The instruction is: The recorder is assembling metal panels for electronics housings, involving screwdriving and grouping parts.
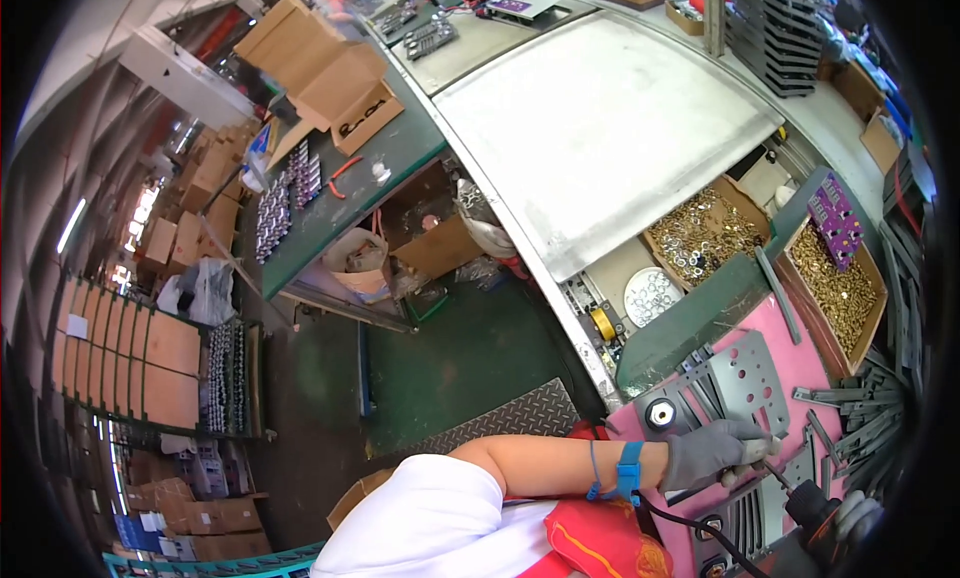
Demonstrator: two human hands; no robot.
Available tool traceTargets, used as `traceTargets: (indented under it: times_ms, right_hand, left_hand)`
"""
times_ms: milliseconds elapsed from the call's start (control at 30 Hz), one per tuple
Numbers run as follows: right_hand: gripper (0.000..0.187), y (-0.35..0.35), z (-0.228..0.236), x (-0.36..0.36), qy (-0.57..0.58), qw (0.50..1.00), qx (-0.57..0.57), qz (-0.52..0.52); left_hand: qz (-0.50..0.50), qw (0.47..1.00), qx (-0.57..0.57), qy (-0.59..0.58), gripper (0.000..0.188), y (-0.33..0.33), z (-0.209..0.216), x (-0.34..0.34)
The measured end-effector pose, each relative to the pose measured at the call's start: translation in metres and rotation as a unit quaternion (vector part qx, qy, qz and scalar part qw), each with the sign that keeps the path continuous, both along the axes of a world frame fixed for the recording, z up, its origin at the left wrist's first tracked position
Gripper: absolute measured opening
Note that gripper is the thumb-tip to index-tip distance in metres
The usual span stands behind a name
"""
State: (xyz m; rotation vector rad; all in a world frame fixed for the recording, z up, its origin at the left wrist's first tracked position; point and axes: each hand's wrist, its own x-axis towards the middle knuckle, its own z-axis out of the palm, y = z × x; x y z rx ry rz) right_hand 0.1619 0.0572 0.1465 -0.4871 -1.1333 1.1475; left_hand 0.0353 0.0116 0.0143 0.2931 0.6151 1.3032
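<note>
Reaching in from the near side, the left hand in a grey glove [715, 455] was over the grey metal plate with round holes [752, 368], at the near right. Its fingers were bunched by the tip of the black and orange power screwdriver [812, 506], but I could not tell if they pinched anything. The right hand in a grey glove [857, 519] was curled around the screwdriver, at the near right edge. The hands and the tool hid some of the plate and the pink mat [626, 419] under it. A thin black cord [698, 527] crossed in front of a second grey slotted plate [746, 530], nearer still.

To the right lay a messy pile of long grey metal strips [872, 418]. Beyond the plate, a flat green board [690, 321] stood between it and the round white dish of silver rings [652, 300]. Past that was a brown cardboard tray full of small gold and silver parts [705, 233]. A purple circuit board [835, 224] sat over part of a brown box of gold screws [838, 296]. Farther off was a big white tabletop [610, 128]. Far left, orange-handled pliers [343, 178] lay on a dark green table [385, 203].
</note>
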Motion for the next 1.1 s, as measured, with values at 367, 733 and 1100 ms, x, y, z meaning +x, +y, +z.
traceTargets:
  times_ms: [367,733,1100]
  right_hand:
    - [0.021,0.027,-0.023,0.037,-0.454,0.863,0.171,-0.143]
    - [0.022,0.013,-0.017,0.018,0.044,0.994,0.035,0.098]
    - [0.016,0.017,-0.035,0.046,0.015,0.990,0.092,0.107]
  left_hand:
    - [-0.113,0.992,-0.046,0.025,0.045,0.008,0.006,0.001]
    - [-0.117,0.991,-0.016,0.064,0.046,0.011,0.001,0.007]
    - [-0.097,0.994,-0.028,0.045,0.042,-0.003,0.011,0.012]
